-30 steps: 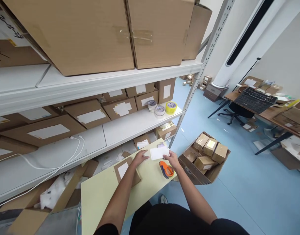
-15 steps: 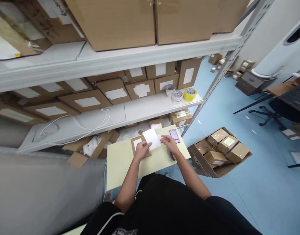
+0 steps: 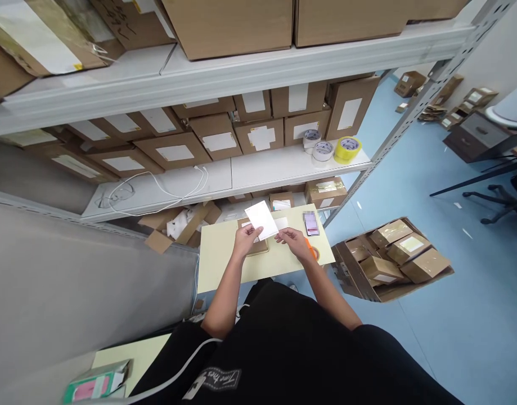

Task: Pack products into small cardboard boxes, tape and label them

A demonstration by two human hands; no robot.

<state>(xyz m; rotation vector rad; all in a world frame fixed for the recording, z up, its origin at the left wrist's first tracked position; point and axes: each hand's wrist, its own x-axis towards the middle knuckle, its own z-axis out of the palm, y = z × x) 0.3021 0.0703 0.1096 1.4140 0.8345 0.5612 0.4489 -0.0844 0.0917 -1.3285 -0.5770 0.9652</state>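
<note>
White paper (image 3: 262, 218) is pinched by the left hand (image 3: 243, 242), above a cardboard box (image 3: 261, 247) on the yellow surface (image 3: 220, 253). The right hand (image 3: 296, 242) curls its fingers at the paper's lower corner; whether they grip it, I cannot tell.

Blk top (image 3: 309, 349), plain front, short slvs: L slv (image 3: 184, 340) & R slv (image 3: 380, 349) both blk, forearms (image 3: 226, 289) bare. Dk patch (image 3: 222, 378) on L chest w/ wht dashed edge & wht lettering, "Time" legible, rest unclear. Wht cord (image 3: 186, 361) curves over L side. Trousers (image 3: 258, 289) blk; shoe (image 3: 293, 287) greyish, mostly hidden.
</note>
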